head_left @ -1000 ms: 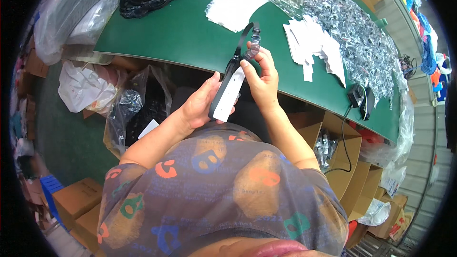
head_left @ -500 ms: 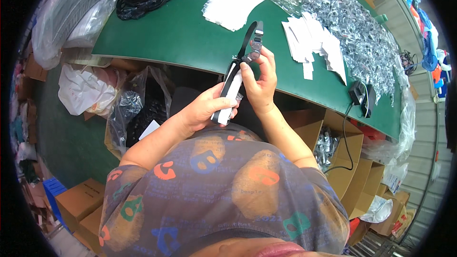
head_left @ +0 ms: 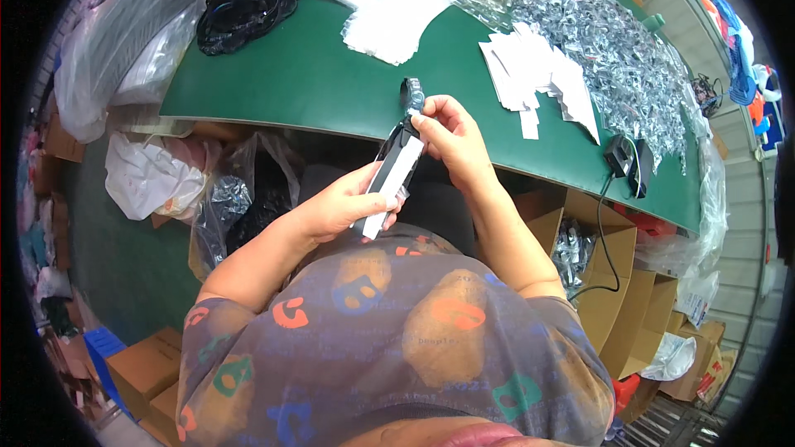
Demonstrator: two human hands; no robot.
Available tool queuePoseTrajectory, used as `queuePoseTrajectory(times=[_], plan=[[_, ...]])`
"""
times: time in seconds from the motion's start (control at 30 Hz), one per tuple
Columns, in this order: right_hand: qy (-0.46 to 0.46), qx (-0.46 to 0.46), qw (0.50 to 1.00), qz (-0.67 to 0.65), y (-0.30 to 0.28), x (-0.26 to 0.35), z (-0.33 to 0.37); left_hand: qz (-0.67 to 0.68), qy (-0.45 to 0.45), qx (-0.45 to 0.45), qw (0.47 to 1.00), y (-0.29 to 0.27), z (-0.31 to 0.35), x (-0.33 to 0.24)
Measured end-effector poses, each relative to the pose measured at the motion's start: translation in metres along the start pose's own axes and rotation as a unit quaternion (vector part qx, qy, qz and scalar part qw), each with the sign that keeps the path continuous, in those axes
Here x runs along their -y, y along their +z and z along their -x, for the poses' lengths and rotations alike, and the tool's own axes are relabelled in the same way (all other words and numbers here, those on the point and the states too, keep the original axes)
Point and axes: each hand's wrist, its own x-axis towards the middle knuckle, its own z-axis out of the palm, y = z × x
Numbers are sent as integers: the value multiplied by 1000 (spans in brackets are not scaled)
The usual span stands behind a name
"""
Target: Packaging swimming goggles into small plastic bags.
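Note:
My left hand [head_left: 348, 203] is closed around the lower end of a folded black strap with a white strip [head_left: 396, 172] along its face, held at a slant in front of my body. At the strap's upper end, my right hand [head_left: 460, 147] pinches with thumb and forefinger. Just above those fingertips a short dark loop with a shiny, see-through piece [head_left: 411, 95] sticks up. Exactly what the right fingertips grip on the strap is partly hidden.
The green table [head_left: 290, 99] lies ahead, bearing white papers [head_left: 397, 21], more white slips [head_left: 522, 70], a heap of small clear-wrapped pieces [head_left: 613, 50] and a black bundle [head_left: 248, 4]. A cable with black adapter [head_left: 617, 157] hangs over the edge. Cardboard boxes [head_left: 609, 306] stand at right.
The upper strap loop, tall and spread half a second ago, is now shorter and narrower. Both hands and the strap have come slightly lower, and the right fingers have curled in at its top.

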Motion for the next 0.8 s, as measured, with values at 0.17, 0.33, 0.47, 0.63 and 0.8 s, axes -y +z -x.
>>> queuePoseTrajectory(times=[0.17, 0.33, 0.47, 0.63, 0.8], plan=[[59, 46, 997, 6, 3, 2, 7, -43, -6, -24, 999, 4, 14, -20], [62, 46, 995, -61, 21, 8, 12, -38, -68, -23, 997, -3, 24, -30], [43, 43, 992, -111, 22, -6, 10, -44, -91, -19, 995, -6, 28, -23], [-346, 9, 824, 448, 25, -1, 18, 67, -104, -28, 992, -8, 29, -18], [-480, 97, 622, 611, 15, 19, 24, 178, -117, 6, 977, -20, 25, -20]])
